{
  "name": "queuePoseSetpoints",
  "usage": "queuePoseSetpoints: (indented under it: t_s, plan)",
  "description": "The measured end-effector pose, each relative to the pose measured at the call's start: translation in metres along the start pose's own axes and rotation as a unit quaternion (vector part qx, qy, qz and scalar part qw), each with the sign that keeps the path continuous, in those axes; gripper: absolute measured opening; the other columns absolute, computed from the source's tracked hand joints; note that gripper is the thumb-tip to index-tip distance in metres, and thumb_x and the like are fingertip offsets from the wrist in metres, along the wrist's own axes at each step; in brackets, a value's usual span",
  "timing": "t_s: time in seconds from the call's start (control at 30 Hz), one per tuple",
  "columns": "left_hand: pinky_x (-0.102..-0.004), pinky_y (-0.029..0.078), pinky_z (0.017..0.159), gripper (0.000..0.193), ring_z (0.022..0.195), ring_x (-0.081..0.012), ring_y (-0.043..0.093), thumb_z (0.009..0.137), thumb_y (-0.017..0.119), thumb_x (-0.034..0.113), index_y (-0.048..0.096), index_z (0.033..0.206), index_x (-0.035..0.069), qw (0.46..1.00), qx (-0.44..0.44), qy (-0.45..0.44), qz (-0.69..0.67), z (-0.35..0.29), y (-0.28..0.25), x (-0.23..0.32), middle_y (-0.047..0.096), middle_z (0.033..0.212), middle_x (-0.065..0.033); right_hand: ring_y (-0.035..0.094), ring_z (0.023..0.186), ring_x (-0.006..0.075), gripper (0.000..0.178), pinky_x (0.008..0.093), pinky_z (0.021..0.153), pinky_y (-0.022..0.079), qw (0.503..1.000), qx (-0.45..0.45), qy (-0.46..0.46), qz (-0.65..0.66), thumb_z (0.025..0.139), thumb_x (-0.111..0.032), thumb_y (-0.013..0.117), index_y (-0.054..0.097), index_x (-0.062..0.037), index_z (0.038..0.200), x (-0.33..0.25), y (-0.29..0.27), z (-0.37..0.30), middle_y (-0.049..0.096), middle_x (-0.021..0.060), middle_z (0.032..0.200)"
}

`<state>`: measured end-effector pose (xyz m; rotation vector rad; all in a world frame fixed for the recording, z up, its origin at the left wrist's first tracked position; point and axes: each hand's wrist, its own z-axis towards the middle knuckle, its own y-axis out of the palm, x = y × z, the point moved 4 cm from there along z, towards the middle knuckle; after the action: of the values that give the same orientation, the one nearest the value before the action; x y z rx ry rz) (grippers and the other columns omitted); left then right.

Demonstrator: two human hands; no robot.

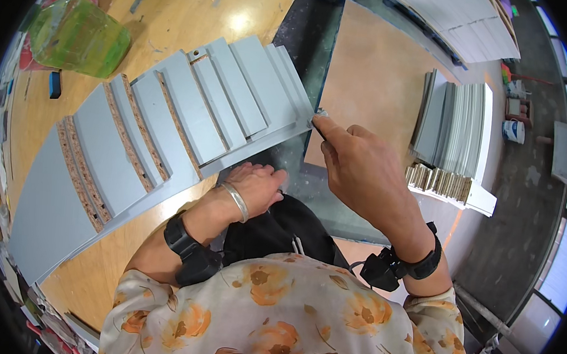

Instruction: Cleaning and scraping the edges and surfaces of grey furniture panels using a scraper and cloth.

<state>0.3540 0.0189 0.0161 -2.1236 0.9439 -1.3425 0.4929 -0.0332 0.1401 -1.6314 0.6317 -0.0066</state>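
Observation:
Grey boards (189, 111) lie overlapped in a slanting row on the table, several with bare chipboard edges showing. At the right end of the row, my right hand (369, 170) is closed, its index finger stretched along a small dark piece with a greyish tip (321, 112). That piece is at the boards' corner; its kind is hidden by my fingers. My left hand (254, 187) is just below the boards' near edge, in front of my body. Its fingers are bent and close together, and whatever they hold, if anything, does not show. A silver bangle circles that wrist.
A wooden table (242, 10) spreads under the boards. A green translucent container (80, 34) stands at the far left by a blue-black block (54, 85). To the right, a brown sheet (370, 65) bears a stack of grey and white panels (461, 127). More white panels (462, 22) are piled behind.

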Motion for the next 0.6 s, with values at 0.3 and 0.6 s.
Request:
queuePoseSetpoints:
  t_s: [0.3,0.6]
  plan:
    - [-0.0438,0.043,0.089,0.04,0.101,-0.0336,0.055,0.088,0.055,0.026,0.047,0.121,0.006,0.997,-0.072,-0.022,0.005,0.002,-0.006,0.004,0.057,0.106,-0.0157,0.056,0.055,0.0305,0.031,0.0401,0.05,0.044,0.998,0.05,-0.028,-0.007,0.081,-0.008,0.059,0.059,-0.0095,0.112,0.0,0.016,-0.017,0.055,0.0121,0.067]
    - [-0.0425,0.044,0.088,0.043,0.098,-0.0334,0.057,0.087,0.057,0.026,0.046,0.123,0.007,0.998,-0.057,-0.002,0.02,0.001,-0.004,0.004,0.059,0.103,-0.015,0.058,0.065,0.0345,0.04,0.0432,0.057,0.046,0.997,0.004,-0.005,0.077,0.082,-0.008,0.057,0.051,-0.0087,0.121,0.013,0.035,-0.041,0.056,0.0158,0.078]
